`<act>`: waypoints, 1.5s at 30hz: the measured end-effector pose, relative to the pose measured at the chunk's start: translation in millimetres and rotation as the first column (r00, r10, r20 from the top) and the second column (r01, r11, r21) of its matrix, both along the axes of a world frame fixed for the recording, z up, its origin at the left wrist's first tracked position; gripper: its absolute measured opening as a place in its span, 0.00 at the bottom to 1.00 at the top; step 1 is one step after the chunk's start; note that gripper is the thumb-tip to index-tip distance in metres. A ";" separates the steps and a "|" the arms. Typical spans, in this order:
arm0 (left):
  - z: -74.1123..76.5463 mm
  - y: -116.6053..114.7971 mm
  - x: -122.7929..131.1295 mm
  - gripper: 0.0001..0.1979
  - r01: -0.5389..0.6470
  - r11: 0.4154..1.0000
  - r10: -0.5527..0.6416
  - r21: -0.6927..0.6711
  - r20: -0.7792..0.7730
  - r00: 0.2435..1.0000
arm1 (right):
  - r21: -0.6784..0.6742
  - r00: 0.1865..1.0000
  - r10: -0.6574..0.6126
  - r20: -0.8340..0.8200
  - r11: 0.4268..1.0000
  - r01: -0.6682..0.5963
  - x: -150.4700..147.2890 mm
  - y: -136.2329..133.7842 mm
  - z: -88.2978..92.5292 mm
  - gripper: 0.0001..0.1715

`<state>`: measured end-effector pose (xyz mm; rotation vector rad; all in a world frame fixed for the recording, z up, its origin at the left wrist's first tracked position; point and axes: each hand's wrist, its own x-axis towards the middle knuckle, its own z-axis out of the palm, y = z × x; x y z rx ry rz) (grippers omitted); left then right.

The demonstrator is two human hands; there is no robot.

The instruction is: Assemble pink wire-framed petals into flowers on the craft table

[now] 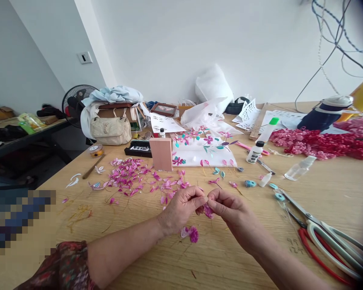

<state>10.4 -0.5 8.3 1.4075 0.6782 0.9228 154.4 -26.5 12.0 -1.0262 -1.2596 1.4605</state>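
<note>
Above the table's near middle, my two hands meet fingertip to fingertip. My left hand (181,207) is closed in a pinch of thumb and forefinger; what lies between them is too small to make out. My right hand (230,206) pinches a magenta petal piece (208,211), which shows just under the joined fingertips, partly hidden. Below them on the wood lie a ruffled purple-pink flower (194,234) and a pale pink petal (184,232). A spread of loose magenta petals (127,177) covers the table beyond my left hand.
Large scissors (314,219) with red and white handles lie at right. Small bottles (255,153), a clear spray bottle (299,169) and pink-red flower bundles (308,141) stand or lie behind. A wooden block (161,154) stands upright before a white sheet with finished flowers (199,159).
</note>
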 end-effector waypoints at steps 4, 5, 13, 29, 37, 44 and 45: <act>-5.2 -2.7 2.7 0.11 0.036 0.988 -0.013 -0.153 0.146 0.989 | -0.047 0.995 0.001 -0.098 0.999 -0.006 -1.4 -0.7 -1.0 0.12; -5.3 -3.1 2.5 0.12 0.049 0.987 -0.024 -0.154 0.158 0.987 | -0.049 0.994 -0.015 -0.104 0.999 0.010 -1.6 -0.4 -1.7 0.12; -0.1 -3.5 2.3 0.12 0.028 0.999 -0.028 -0.046 0.010 1.000 | -0.006 0.975 -0.200 -0.099 0.980 0.200 -2.7 -1.0 -7.3 0.11; 0.4 2.6 -1.7 0.08 -0.032 0.996 0.044 0.079 -0.154 0.987 | 0.076 0.980 -0.147 0.136 0.988 0.138 2.0 4.0 0.4 0.16; -7.2 -5.1 1.6 0.10 0.004 0.992 0.021 0.128 -0.196 0.980 | 0.094 0.973 -0.207 0.105 0.976 0.198 -3.4 1.4 0.1 0.17; 1.1 4.5 -6.2 0.09 0.103 0.974 -0.066 0.201 -0.186 0.980 | -0.042 0.991 -0.092 -0.092 0.995 0.089 -4.7 -8.7 7.0 0.16; 2.7 5.1 -6.9 0.09 0.132 0.972 -0.099 0.196 -0.167 0.981 | -0.060 0.988 -0.049 -0.146 0.997 0.040 -3.9 -8.8 6.4 0.16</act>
